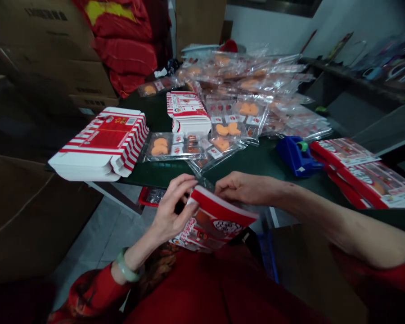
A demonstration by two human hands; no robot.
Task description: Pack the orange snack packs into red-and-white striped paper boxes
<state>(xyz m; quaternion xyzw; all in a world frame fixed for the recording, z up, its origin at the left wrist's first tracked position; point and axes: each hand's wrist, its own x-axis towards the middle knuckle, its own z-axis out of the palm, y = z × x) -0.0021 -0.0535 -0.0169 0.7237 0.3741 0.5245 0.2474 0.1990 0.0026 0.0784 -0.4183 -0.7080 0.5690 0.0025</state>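
My left hand point(173, 207) and my right hand point(245, 186) both grip a red-and-white printed carton point(216, 220) held over my lap, just before the table's near edge. The left fingers pinch its left end; the right fingers close on its top edge, where a clear plastic packet seems to enter. I wear a pale green bangle point(126, 269) on the left wrist. Clear packets with orange pieces point(170, 146) lie on the dark green table point(256, 162) right beyond my hands.
A stack of flat red-striped cartons point(103, 144) sits at the table's left, a smaller stack point(187, 110) further back. A heap of clear packets point(253, 85) fills the far side. A blue tape dispenser point(297, 155) and filled cartons point(361, 173) lie right. Cardboard boxes point(27, 216) stand left.
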